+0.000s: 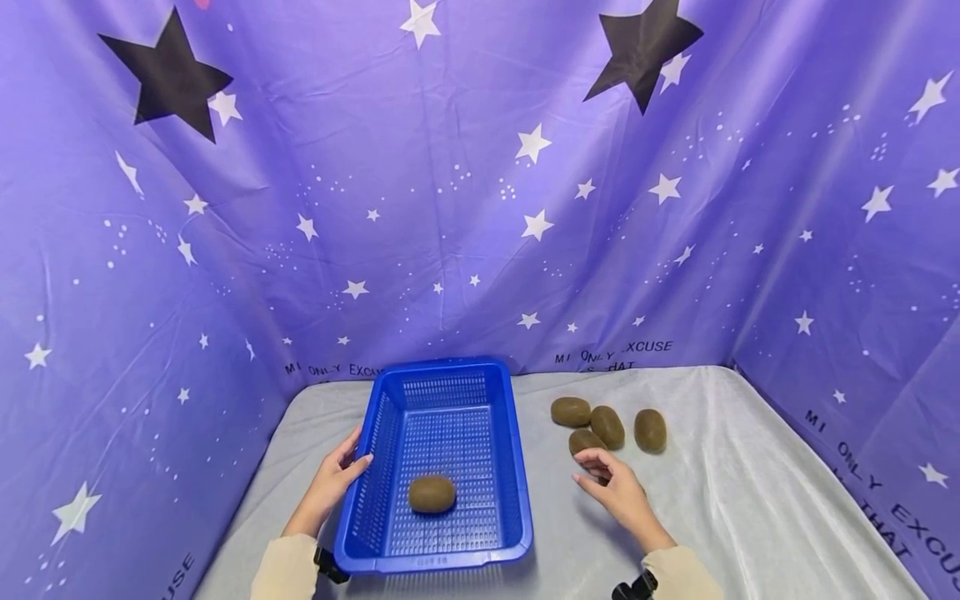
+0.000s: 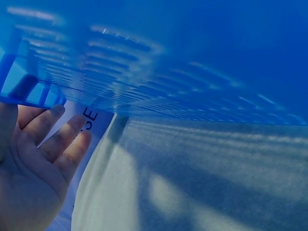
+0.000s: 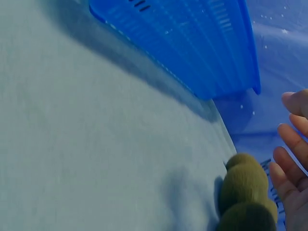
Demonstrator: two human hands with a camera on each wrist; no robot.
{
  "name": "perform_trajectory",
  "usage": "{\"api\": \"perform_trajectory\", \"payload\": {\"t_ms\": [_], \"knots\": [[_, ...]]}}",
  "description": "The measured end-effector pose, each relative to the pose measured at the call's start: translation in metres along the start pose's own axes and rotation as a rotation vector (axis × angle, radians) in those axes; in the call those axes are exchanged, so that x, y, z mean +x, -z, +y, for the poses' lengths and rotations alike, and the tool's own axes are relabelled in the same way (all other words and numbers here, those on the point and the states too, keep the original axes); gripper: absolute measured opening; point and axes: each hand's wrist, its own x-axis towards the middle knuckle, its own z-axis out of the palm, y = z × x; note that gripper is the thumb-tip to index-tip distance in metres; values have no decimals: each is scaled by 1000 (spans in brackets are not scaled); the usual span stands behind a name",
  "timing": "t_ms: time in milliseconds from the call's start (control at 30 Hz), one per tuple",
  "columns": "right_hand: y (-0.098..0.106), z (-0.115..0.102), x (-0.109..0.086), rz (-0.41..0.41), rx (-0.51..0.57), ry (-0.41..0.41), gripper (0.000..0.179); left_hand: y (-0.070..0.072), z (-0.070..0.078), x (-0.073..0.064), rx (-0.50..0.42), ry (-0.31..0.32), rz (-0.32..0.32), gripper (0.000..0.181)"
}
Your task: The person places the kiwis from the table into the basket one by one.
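On the left of the table, my left hand (image 1: 327, 486) holds the left side of a blue plastic basket (image 1: 522, 475), thumb over the rim and fingers along the outside. One brown kiwi (image 1: 432, 495) lies inside, toward the near end. My right hand (image 1: 621, 492) hovers by the nearest kiwi (image 1: 585, 441) of a small group, fingers loosely bent and nothing in its grasp; its fingertips overlap that kiwi in the head view. In the right wrist view, the fingers (image 3: 288, 168) spread beside the kiwis (image 3: 244, 184).
Two kiwis, one lying sideways (image 1: 571, 412) and one slanted (image 1: 607, 427), sit just behind the nearest one. Another kiwi (image 1: 650, 431) lies apart to the right. A grey cloth (image 1: 750, 500) covers the table, and purple star-printed curtains (image 1: 465, 208) enclose its back and sides.
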Motion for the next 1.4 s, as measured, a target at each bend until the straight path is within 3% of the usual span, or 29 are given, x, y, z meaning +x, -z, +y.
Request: {"api": "perform_trajectory", "payload": {"t_ms": [300, 500, 800, 1067, 1400], "knots": [[6, 49, -5, 86, 2, 11, 26, 2, -2, 0, 5, -10, -5, 65], [12, 62, -7, 144, 15, 54, 24, 2, -2, 0, -11, -11, -15, 64], [22, 68, -12, 172, -34, -49, 30, 1, 0, 2, 12, -10, -11, 64], [24, 74, -20, 157, -90, -210, 42, 1, -2, 1, 5, -16, -17, 64], [20, 83, -27, 135, -53, -275, 50, 1, -3, 1, -2, 4, -7, 65]]}}
